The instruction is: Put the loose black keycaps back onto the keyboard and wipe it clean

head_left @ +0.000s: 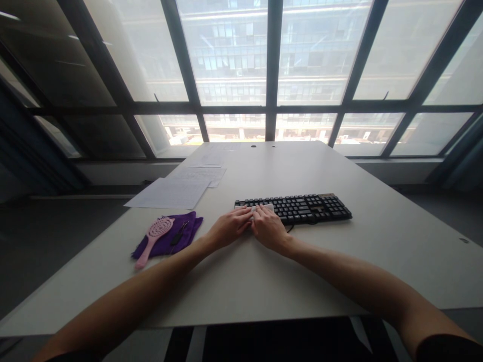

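Note:
A black keyboard (302,208) lies on the white table, its left part partly covered by my hands. My right hand (268,227) is closed on a white tissue (269,207), pressed down at the keyboard's front left; some of the tissue sticks out past the fingers. Right beside it, my left hand (229,227) rests over the keyboard's left end, fingers together and bent, tips at the tissue's other edge. Its grip is partly hidden. Between the two hands, a little white shows. A short cable (290,228) comes out at the keyboard's near side.
To the left, a pink hairbrush (157,230) and a small dark tool (178,235) lie on a folded purple cloth (193,229). Behind them are several overlapping paper sheets (173,192). The white table (271,286) reaches toward tall windows (234,55).

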### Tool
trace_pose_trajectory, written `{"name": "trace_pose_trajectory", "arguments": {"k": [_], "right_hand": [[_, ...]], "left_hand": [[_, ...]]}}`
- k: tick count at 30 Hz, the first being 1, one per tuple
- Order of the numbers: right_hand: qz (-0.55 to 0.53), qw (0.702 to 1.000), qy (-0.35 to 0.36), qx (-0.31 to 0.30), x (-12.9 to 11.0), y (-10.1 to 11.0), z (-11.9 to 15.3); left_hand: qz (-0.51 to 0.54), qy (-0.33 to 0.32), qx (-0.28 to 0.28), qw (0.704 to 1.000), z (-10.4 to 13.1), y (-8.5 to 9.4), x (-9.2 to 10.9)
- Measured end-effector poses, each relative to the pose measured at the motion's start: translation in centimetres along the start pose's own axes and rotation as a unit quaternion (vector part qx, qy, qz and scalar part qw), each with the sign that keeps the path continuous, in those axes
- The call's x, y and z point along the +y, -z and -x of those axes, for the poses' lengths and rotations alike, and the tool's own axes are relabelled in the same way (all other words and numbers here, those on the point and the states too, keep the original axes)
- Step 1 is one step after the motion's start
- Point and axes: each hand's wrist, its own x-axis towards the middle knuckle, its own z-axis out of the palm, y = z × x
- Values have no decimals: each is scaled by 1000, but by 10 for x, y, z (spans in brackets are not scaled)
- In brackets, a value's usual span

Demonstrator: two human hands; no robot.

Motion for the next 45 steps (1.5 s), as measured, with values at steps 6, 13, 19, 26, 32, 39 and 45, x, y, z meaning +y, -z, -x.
{"name": "trace_pose_trajectory", "arguments": {"k": [6,13,19,26,32,39,45], "right_hand": [[1,1000,2,5,0,0,0],[6,1000,7,5,0,0,-1],[15,1000,7,3,0,0,-1],[28,1000,9,4,-1,2,-2],[24,1000,10,5,0,-1,-1],[-9,1000,-6,13,0,-4,1],[-6,1000,-12,-1,3,-11,-1]], "left_hand": [[-1,3,-2,1000,-1,1,1],[-9,12,6,1000,-1,2,3],[-9,14,-6,1000,-3,8,9],[0,13,-2,1000,-2,9,10],[3,18,3,1000,-2,8,10],[-4,17,9,1000,-1,-2,2],[-23,28,-5,999,1,-14,-5]]}}
